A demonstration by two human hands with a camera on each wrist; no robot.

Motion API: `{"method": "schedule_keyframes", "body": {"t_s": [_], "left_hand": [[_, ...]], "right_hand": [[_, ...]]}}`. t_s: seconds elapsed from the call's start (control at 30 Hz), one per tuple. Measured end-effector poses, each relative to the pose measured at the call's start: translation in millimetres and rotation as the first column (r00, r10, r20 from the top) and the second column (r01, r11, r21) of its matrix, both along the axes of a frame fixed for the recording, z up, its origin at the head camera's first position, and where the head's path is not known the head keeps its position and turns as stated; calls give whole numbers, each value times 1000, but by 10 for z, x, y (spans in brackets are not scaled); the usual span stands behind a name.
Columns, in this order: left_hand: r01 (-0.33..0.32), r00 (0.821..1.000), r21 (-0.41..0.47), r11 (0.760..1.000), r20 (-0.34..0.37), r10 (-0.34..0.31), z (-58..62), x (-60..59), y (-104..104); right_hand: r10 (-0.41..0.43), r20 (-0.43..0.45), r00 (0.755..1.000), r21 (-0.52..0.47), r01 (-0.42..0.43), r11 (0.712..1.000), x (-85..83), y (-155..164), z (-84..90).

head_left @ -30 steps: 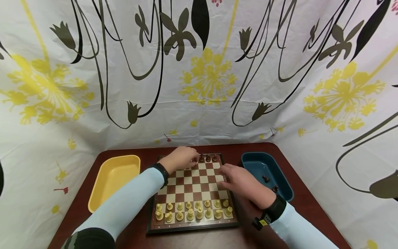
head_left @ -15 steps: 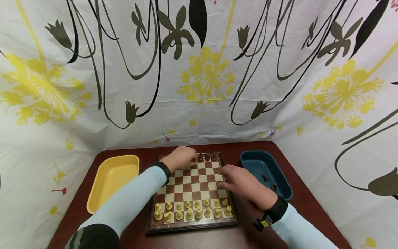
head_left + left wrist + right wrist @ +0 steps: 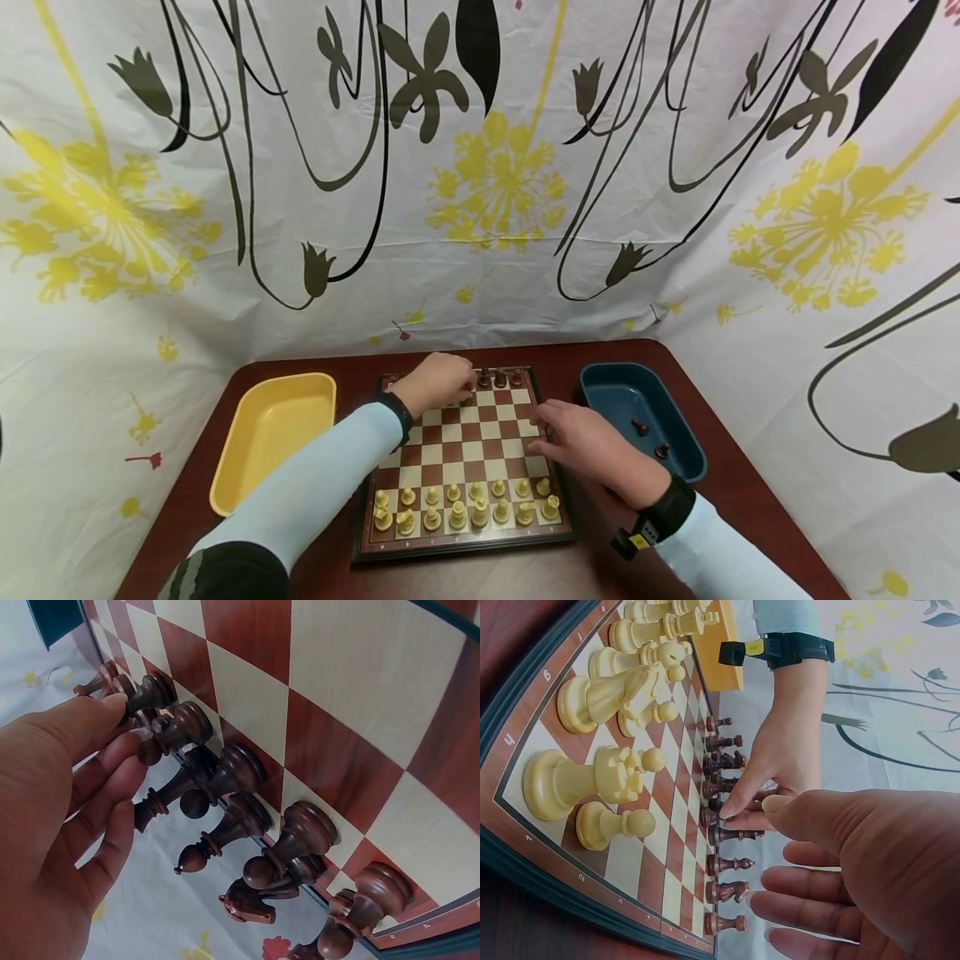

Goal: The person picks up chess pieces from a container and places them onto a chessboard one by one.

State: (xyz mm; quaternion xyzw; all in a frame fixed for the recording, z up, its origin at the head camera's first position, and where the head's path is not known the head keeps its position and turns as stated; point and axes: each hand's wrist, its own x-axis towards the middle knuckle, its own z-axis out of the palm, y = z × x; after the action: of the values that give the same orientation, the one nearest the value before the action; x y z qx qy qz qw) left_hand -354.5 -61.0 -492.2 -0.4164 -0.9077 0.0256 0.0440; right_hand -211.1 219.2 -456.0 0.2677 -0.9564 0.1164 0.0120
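Note:
My left hand reaches over the far side of the chessboard. Its thumb and index finger pinch the head of a dark pawn, whose base stands at its square. Beside that hand runs a row of dark pawns, one of them a nearby pawn, with a dark bishop and a dark knight behind. Over the board's right edge hovers my right hand, fingers relaxed and holding nothing. White pieces, including a white rook, fill the near two rows.
To the left stands a yellow tray. A blue tray on the right holds a dark pawn and another dark piece. A patterned curtain hangs behind the dark red table.
The head view has shifted slightly since a second ago. Both hands stay nearly in place, the left one still at the dark pawn.

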Motion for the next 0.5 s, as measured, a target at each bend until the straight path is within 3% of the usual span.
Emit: {"method": "schedule_keyframes", "body": {"t_s": [0.27, 0.5], "left_hand": [[-21, 1000, 18, 1000, 17, 21, 60, 61, -29], [-117, 993, 42, 992, 6, 117, 235, 236, -273]], "right_hand": [[11, -8, 1000, -2, -11, 1000, -15, 24, -26], [-17, -11, 1000, -11, 16, 1000, -25, 76, -14]]}}
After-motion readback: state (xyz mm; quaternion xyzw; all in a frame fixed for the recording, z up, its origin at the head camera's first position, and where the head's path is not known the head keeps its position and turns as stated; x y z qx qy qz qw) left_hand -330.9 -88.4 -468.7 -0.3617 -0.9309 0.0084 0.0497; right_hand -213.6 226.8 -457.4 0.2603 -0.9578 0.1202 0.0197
